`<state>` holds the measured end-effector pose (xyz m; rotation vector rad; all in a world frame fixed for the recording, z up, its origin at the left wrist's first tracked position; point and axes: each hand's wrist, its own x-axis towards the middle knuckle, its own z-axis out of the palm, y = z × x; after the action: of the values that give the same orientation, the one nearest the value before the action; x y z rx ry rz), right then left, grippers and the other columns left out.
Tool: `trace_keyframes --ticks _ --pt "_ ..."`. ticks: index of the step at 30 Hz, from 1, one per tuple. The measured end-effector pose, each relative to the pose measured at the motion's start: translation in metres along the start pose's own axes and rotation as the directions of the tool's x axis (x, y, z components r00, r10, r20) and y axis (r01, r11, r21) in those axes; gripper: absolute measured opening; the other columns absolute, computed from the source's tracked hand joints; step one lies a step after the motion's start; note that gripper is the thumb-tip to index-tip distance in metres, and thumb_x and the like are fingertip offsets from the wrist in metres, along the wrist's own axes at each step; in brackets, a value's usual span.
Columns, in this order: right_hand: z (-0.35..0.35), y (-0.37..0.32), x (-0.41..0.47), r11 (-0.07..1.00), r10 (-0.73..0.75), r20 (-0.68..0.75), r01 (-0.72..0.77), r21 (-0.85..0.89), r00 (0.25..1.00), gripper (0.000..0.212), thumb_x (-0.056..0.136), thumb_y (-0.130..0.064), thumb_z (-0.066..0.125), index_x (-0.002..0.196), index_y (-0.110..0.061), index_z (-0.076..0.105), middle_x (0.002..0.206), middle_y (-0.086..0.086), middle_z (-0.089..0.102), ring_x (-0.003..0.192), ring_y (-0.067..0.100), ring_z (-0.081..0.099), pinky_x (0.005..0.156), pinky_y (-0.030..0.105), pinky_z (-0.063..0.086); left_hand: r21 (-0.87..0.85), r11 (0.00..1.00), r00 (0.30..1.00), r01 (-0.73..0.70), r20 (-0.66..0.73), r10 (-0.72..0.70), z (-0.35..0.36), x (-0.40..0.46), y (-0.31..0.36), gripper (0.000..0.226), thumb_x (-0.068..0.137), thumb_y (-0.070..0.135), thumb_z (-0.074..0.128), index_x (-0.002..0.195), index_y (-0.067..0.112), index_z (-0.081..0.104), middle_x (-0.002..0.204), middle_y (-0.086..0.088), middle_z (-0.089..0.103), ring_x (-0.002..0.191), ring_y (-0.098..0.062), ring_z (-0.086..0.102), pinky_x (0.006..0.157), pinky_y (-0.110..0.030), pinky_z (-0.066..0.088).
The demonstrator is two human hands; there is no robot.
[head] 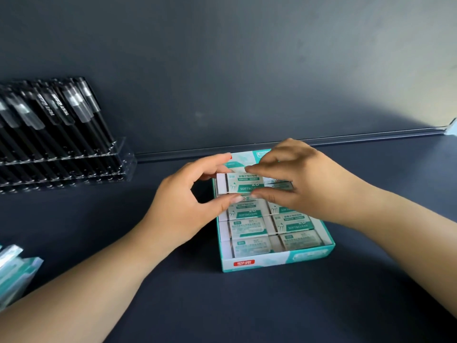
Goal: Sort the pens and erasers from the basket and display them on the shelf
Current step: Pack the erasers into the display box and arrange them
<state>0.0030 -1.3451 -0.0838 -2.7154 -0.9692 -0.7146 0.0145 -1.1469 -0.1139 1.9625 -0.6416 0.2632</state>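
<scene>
Evidently the task's thing at this moment is a small white rectangular eraser in a white-and-teal paper sleeve (243,183), sitting at the far left of a teal-and-white open cardboard display box (277,262) that rests on the dark blue-grey shelf surface (247,305). Both hands are on it. The left hand (188,201) pinches it with forefinger above and thumb below at its left end, and the right hand (304,179) pinches its right end the same way, fingers narrowly set around the block.

I judge the eraser light, slightly soft and springy, with a smooth sleeve that could slide off the rubber if pulled by the paper alone. The better hold is across the long edges, squeezing sleeve and rubber together, then pressing it flat among the other sleeved erasers (249,229), which lie in two tight rows.

Whether the eraser is fully seated or tilted above its neighbours is hard to tell, since the fingers cover its edges. The right hand hides the far right slot of the box. Printed text is mostly blurred. At left, black pens with clear caps (61,112) stand leaning in a clear acrylic tiered rack (103,159), cut off by the frame edge, and teal-edged packets (17,271) at lower left are too cropped to identify. No basket is in view.
</scene>
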Motion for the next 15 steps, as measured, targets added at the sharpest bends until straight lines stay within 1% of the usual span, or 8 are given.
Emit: trace_keyframes --ticks 1,3,5,7,9,12,13,15 --pt "-0.002 0.001 0.0 0.999 -0.005 0.019 0.006 -0.034 1.0 0.042 0.079 -0.038 0.051 0.095 -0.005 0.072 0.081 0.008 0.069 0.073 0.027 0.062 0.07 0.03 0.047 -0.019 1.0 1.0 0.004 0.014 -0.004 0.0 0.0 0.001 0.043 0.06 0.05 0.064 0.103 0.048 0.058 0.102 0.038 0.059 0.103 0.008 0.056 0.093 -0.008 0.037" --pt "-0.006 0.008 0.0 0.997 0.015 0.071 -0.01 -0.072 0.997 0.043 0.079 -0.039 0.049 0.095 -0.005 0.072 0.08 0.008 0.07 0.07 0.028 0.063 0.068 0.034 0.051 -0.042 0.999 0.999 0.02 0.05 -0.018 -0.001 -0.001 0.002 0.046 0.064 0.05 0.059 0.108 0.049 0.049 0.107 0.038 0.057 0.109 0.012 0.05 0.093 -0.002 0.03" --pt "-0.014 0.015 -0.002 0.996 0.091 0.17 -0.086 -0.035 0.981 0.04 0.08 -0.04 0.053 0.095 -0.007 0.071 0.082 0.008 0.07 0.073 0.03 0.064 0.068 0.032 0.052 -0.03 0.998 0.992 0.055 0.118 -0.051 -0.002 -0.001 0.003 0.047 0.065 0.054 0.054 0.111 0.051 0.044 0.114 0.037 0.053 0.114 0.014 0.045 0.094 -0.004 0.028" --pt "-0.024 0.019 -0.004 0.982 0.18 0.238 -0.19 0.017 0.954 0.031 0.083 -0.036 0.061 0.098 -0.01 0.071 0.089 0.009 0.07 0.082 0.03 0.062 0.071 0.027 0.046 0.031 0.999 0.98 0.043 0.192 -0.048 -0.002 -0.001 0.002 0.045 0.069 0.056 0.05 0.113 0.052 0.04 0.112 0.033 0.057 0.116 0.013 0.044 0.1 -0.013 0.028" --pt "-0.031 0.021 -0.005 0.978 0.193 0.255 -0.207 0.029 0.948 0.029 0.084 -0.035 0.061 0.104 -0.016 0.07 0.096 0.006 0.07 0.086 0.026 0.06 0.071 0.024 0.041 0.173 0.984 0.966 -0.05 0.259 0.004 -0.001 -0.002 0.002 0.04 0.076 0.057 0.043 0.114 0.053 0.035 0.107 0.036 0.055 0.116 0.018 0.039 0.104 -0.013 0.019" --pt "-0.032 0.021 -0.005 0.971 0.221 0.39 -0.166 -0.171 0.894 0.041 0.087 -0.045 0.043 0.119 -0.026 0.059 0.116 -0.005 0.062 0.107 0.016 0.05 0.09 0.026 0.039 0.329 0.927 0.95 -0.18 0.302 0.078 0.0 -0.002 0.002 0.039 0.083 0.059 0.035 0.121 0.05 0.035 0.113 0.035 0.049 0.119 0.017 0.035 0.107 -0.018 0.012" --pt "-0.032 0.02 -0.005 0.96 0.248 0.426 -0.163 -0.225 0.87 0.044 0.087 -0.048 0.036 0.121 -0.028 0.056 0.12 -0.006 0.059 0.111 0.015 0.047 0.094 0.029 0.038 0.359 0.911 0.947 -0.203 0.309 0.089 -0.001 -0.002 0.002 0.042 0.084 0.063 0.031 0.123 0.048 0.038 0.113 0.033 0.05 0.12 0.014 0.034 0.108 -0.019 0.011" --pt "-0.031 0.019 -0.005 0.947 0.281 0.456 -0.169 -0.271 0.844 0.043 0.088 -0.048 0.034 0.122 -0.028 0.053 0.124 -0.008 0.054 0.116 0.014 0.043 0.096 0.032 0.038 0.384 0.897 0.945 -0.217 0.314 0.094 -0.002 -0.003 0.002 0.055 0.084 0.069 0.023 0.127 0.041 0.041 0.116 0.029 0.05 0.121 0.01 0.035 0.107 -0.015 0.011"
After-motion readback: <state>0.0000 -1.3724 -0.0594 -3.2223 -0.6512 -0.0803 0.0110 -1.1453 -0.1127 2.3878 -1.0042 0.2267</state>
